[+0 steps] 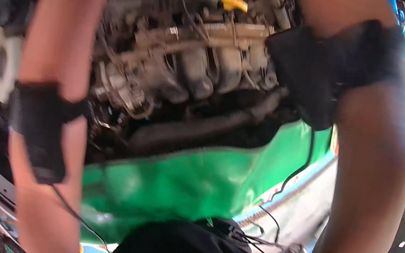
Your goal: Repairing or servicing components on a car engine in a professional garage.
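Both forearms reach up past the top edge of the head view, so my left hand and my right hand are out of sight, and what they hold or touch is hidden. My left forearm (68,20) wears a black strapped device (41,138) with a cable. My right forearm (362,189) wears a similar black device (308,77), also cabled. Between the arms lies a dirty engine (196,67) with curved intake runners, metal pipes and a yellow handle (233,1) near the top.
A green protective cover (205,174) drapes over the car's front edge below the engine. A white plastic reservoir (4,74) sits at the left. A dark hose (197,125) runs below the runners. My dark-clothed body and cables fill the bottom, with bright floor at the right.
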`<state>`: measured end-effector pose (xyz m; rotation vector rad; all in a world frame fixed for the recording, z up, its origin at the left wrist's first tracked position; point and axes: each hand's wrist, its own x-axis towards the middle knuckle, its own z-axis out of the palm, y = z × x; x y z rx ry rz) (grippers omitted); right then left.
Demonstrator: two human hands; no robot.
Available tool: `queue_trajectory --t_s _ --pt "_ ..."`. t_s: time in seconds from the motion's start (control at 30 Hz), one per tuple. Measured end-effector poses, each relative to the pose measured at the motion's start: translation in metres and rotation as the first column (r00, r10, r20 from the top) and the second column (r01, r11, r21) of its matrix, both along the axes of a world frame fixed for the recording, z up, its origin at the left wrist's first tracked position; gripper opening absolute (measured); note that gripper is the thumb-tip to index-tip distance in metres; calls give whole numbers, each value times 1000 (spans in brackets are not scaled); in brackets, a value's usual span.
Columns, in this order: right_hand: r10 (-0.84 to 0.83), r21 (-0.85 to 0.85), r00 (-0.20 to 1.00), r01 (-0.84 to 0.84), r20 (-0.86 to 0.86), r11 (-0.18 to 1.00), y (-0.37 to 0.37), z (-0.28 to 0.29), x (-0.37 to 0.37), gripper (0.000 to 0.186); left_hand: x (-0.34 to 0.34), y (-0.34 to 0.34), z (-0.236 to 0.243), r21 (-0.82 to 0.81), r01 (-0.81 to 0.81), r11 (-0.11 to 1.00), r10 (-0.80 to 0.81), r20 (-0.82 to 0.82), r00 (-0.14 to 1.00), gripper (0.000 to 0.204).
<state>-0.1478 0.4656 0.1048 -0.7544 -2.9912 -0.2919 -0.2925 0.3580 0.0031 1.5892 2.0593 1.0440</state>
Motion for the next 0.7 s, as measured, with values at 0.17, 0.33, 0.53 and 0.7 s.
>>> queue_trajectory --t_s 0.17,0.33,0.53,0.7 --pt "-2 -57 990 10 139 998 5 16 -6 32 0 16 20 107 18 994 -40 208 977 38" --pt "-73 -258 979 122 192 958 -16 46 -5 36 -3 42 32 259 -25 966 -181 738 650 35" --pt "-84 -394 996 64 -33 917 -4 18 -22 41 -15 38 39 145 -90 985 -104 929 355 51" --pt "131 -105 991 -131 -6 986 33 -2 -38 48 -26 1 36 263 147 954 -206 213 955 59"
